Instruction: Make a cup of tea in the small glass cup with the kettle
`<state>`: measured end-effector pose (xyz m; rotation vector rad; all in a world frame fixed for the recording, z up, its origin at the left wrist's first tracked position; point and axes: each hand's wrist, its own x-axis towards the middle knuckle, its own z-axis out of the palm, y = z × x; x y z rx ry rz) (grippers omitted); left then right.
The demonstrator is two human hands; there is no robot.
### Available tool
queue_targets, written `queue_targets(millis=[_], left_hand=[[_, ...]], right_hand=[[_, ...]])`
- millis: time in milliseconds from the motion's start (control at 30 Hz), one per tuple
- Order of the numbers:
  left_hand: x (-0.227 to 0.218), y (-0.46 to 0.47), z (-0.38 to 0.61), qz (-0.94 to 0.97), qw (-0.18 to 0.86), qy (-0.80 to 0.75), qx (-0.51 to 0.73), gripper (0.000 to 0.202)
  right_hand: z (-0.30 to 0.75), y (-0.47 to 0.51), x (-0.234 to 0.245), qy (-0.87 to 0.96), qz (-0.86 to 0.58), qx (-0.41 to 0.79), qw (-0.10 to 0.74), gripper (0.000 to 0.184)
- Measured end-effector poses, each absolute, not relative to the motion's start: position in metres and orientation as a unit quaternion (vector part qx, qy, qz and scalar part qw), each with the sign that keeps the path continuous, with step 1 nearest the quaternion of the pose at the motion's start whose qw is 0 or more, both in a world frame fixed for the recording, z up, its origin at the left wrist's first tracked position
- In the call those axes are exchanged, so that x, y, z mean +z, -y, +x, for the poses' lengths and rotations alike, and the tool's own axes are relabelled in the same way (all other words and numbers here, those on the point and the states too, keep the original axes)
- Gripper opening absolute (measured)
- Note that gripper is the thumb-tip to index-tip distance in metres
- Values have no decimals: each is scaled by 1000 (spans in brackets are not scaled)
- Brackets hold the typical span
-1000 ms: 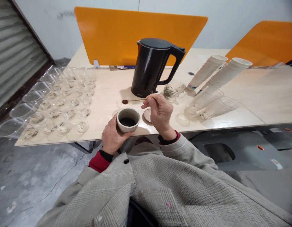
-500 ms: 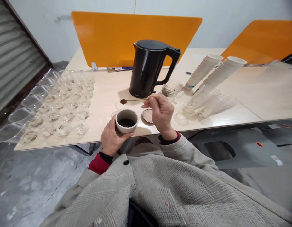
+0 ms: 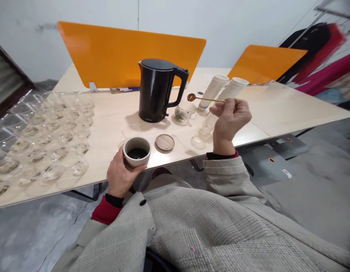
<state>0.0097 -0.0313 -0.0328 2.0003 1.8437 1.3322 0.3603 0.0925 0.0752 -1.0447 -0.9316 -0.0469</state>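
Note:
My left hand (image 3: 121, 174) is wrapped round a pale cup (image 3: 137, 160) at the table's front edge. Dark contents (image 3: 137, 153) show inside the cup. Raised over the table, my right hand (image 3: 230, 117) pinches the thin handle of a gold spoon (image 3: 203, 99). The spoon's bowl points left and looks brown, with a few dark bits in it. A round wooden saucer (image 3: 165, 142) lies between the hands. Behind the spoon stands a ribbed glass cup (image 3: 185, 112) with dark bits in it.
A black electric kettle (image 3: 154, 90) stands behind the saucer. Rows of clear plastic cups (image 3: 53, 139) with dark bits fill the left side. Stacked paper cups (image 3: 214, 88) lean behind my right hand. An orange divider (image 3: 115, 53) rises at the back.
My right hand has lifted the spoon up and to the right, away from the cup. The view has turned right. My left hand keeps hold of the cup.

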Motion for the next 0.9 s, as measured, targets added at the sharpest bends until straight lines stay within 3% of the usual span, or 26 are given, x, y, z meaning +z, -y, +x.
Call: queue_targets(millis=[200, 367, 467, 700, 900], left_hand=[[-34, 30, 9, 659, 59, -607, 439, 105], [-33, 31, 9, 658, 66, -612, 434, 106], [-32, 31, 9, 660, 65, -610, 434, 106], [-33, 31, 10, 664, 63, -604, 436, 106], [-31, 32, 12, 661, 67, -610, 432, 109]], right_hand=[[352, -129, 78, 491, -653, -65, 573, 34], [335, -149, 75, 532, -747, -97, 387, 29], [327, -154, 67, 544, -770, -91, 321, 27], [326, -134, 64, 567, -753, -104, 317, 32], [309, -66, 43, 640, -648, -79, 406, 41]])
